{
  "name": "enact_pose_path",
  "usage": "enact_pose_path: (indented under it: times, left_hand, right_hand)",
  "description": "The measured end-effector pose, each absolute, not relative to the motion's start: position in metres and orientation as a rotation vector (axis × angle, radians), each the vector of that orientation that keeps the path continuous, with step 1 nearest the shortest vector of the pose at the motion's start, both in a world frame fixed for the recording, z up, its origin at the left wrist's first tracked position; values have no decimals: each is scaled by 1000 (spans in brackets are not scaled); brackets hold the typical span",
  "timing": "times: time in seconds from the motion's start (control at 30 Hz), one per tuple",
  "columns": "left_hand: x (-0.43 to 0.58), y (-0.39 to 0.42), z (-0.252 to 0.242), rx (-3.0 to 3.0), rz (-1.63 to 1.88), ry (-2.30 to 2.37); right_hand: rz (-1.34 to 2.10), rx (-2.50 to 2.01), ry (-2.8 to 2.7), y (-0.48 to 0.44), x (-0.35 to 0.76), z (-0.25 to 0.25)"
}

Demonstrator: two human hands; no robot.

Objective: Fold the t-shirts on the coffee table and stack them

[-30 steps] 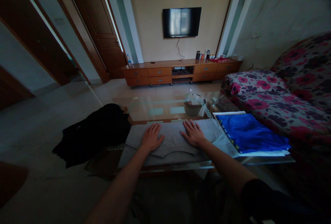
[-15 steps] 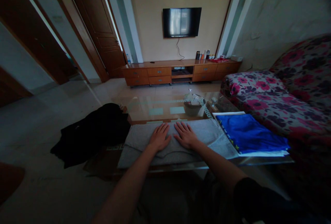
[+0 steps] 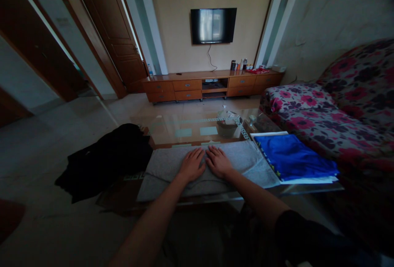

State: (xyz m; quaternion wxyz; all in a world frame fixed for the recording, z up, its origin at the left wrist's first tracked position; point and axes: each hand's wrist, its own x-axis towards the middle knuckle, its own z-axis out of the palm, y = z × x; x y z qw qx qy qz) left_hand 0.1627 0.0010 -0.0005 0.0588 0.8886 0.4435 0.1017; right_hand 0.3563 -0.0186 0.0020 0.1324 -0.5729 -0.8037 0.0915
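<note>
A folded grey garment point(image 3: 166, 162) lies across the near side of the glass coffee table point(image 3: 166, 126). My left hand point(image 3: 193, 164) rests flat on its middle, fingers stretched out. Close beside it, my right hand point(image 3: 218, 161) also lies flat on the grey cloth, palm down. Neither hand grips anything. Right of the grey garment, and touching or nearly touching it, is a stack of folded clothes with a blue garment point(image 3: 295, 156) on top and white cloth beneath. To the left, a black garment point(image 3: 107, 158) hangs partly over the table's edge in a loose heap.
Farther back on the table stand a basket point(image 3: 227, 129) with crumpled paper or plastic and a small glass jar point(image 3: 252, 120). A flowered sofa point(image 3: 341, 125) borders the right side. A low wooden cabinet point(image 3: 187, 88) lines the far wall under a television point(image 3: 213, 26).
My two hands have come slightly closer together on the grey garment. The whole view has shifted a little; the clothes keep their places on the table.
</note>
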Motion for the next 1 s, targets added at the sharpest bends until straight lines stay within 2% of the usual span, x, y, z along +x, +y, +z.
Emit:
enact_pose_path:
  times: [0.2,0.4,0.57,0.73,1.0]
  left_hand:
    - [159,-12,3,2675,358,1381]
    - [155,-17,-2,2628,356,1376]
    - [126,-6,4,2600,505,1768]
    - [68,1,7,2395,322,2336]
    - [34,7,2,2291,75,2241]
  right_hand:
    - [215,-1670,-2319,-30,363,2]
    - [331,-1715,-2278,-36,368,-4]
    - [182,-1927,-2093,-24,403,1]
    - [-55,-2349,-1783,-17,470,-14]
    - [40,-2371,-1812,-14,498,-33]
